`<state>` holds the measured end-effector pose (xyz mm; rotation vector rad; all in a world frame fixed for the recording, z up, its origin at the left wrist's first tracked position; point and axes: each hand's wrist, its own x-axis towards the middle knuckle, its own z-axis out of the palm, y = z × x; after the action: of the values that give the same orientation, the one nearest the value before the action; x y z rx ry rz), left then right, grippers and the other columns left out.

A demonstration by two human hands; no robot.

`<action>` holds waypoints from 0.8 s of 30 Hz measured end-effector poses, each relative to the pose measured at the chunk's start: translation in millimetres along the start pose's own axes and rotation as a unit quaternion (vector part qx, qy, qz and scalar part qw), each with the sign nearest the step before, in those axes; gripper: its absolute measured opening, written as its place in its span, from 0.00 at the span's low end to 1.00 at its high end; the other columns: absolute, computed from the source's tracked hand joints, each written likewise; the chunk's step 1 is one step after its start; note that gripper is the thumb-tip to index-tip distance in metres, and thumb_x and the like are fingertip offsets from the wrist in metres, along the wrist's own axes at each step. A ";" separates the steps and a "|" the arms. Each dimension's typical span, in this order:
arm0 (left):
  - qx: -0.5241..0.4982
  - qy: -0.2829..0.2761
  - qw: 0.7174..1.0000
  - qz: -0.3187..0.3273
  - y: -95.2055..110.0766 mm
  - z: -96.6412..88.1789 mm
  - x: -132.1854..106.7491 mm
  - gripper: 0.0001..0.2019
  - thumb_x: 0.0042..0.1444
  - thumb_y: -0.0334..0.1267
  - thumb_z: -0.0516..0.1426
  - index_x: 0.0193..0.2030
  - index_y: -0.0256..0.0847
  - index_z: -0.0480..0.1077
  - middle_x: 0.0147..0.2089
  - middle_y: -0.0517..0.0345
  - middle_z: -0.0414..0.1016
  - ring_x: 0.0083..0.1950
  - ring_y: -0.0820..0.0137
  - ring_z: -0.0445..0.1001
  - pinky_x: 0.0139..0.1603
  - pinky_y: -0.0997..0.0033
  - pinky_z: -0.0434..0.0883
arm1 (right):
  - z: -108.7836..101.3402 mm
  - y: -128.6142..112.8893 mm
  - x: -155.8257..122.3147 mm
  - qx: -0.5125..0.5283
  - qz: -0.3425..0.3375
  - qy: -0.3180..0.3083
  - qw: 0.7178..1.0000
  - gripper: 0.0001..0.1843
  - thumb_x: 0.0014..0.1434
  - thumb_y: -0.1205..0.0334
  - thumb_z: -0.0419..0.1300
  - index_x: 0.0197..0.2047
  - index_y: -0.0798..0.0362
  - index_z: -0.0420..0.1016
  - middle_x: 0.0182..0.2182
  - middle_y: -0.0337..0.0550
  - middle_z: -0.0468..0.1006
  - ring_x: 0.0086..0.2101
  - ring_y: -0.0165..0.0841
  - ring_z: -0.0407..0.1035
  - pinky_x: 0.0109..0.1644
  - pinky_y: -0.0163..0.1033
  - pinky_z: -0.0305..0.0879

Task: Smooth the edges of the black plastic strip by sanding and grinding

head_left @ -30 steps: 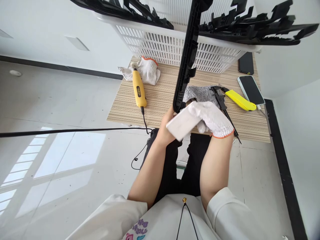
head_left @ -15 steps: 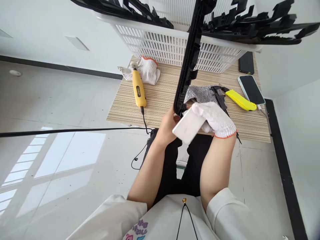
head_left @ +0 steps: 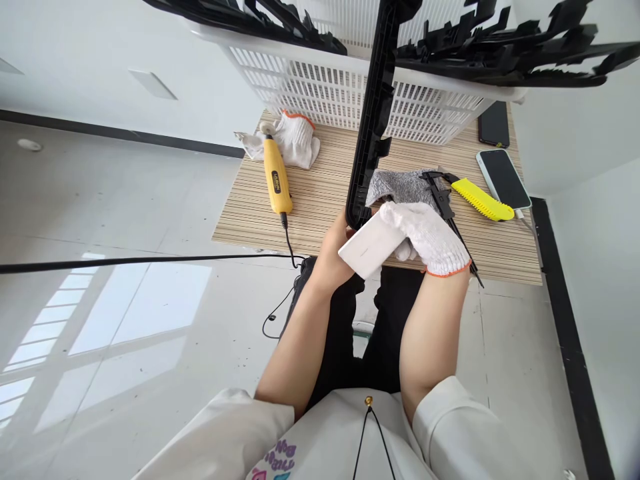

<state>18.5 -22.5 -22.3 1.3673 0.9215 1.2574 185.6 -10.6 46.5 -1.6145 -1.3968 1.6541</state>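
My bare left hand grips the lower end of a long black plastic strip that stands nearly upright, its top reaching past the white basket. My right hand, in a white knit glove with an orange cuff, is closed on a flat white block and holds it against the strip's bottom end. The left hand's fingers are partly hidden behind the block.
On the striped wooden table lie a yellow corded rotary tool, a white glove, a grey cloth, a black caliper, a yellow cutter and two phones. A white basket holds several black parts.
The white block has slid back and forth across the strip's lower end: down and right half a second ago, now back up and left. The strip leaned slightly.
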 end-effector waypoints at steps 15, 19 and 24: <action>0.018 0.003 1.000 -0.005 -1.4 -2.5 -1.6 0.25 0.50 0.42 0.68 0.55 0.44 0.70 0.54 0.52 0.77 0.50 0.62 0.77 0.44 0.68 0.74 | 2.7 -7.3 -2.1 0.017 -0.044 0.007 0.999 0.19 0.56 0.46 0.64 0.30 0.56 0.74 0.13 0.37 0.70 0.14 0.26 0.64 0.15 0.28 0.56; 0.014 0.000 1.000 -0.019 -0.6 -2.1 -1.6 0.24 0.53 0.44 0.66 0.56 0.45 0.70 0.54 0.52 0.77 0.51 0.61 0.77 0.44 0.67 0.74 | 2.7 -6.5 -0.3 0.016 -0.022 -0.010 1.000 0.21 0.55 0.44 0.65 0.29 0.56 0.74 0.13 0.37 0.71 0.13 0.27 0.64 0.14 0.29 0.57; 0.002 0.000 1.000 -0.017 0.5 -1.8 -1.1 0.24 0.52 0.45 0.67 0.55 0.46 0.71 0.55 0.52 0.77 0.52 0.61 0.77 0.47 0.64 0.75 | 2.8 -7.0 0.2 -0.006 -0.024 -0.026 0.999 0.21 0.57 0.45 0.63 0.28 0.56 0.74 0.13 0.39 0.71 0.13 0.26 0.63 0.14 0.29 0.55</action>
<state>16.6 -23.3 -22.1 1.3494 0.9436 1.2314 180.6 -8.6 51.8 -1.5431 -1.4617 1.6749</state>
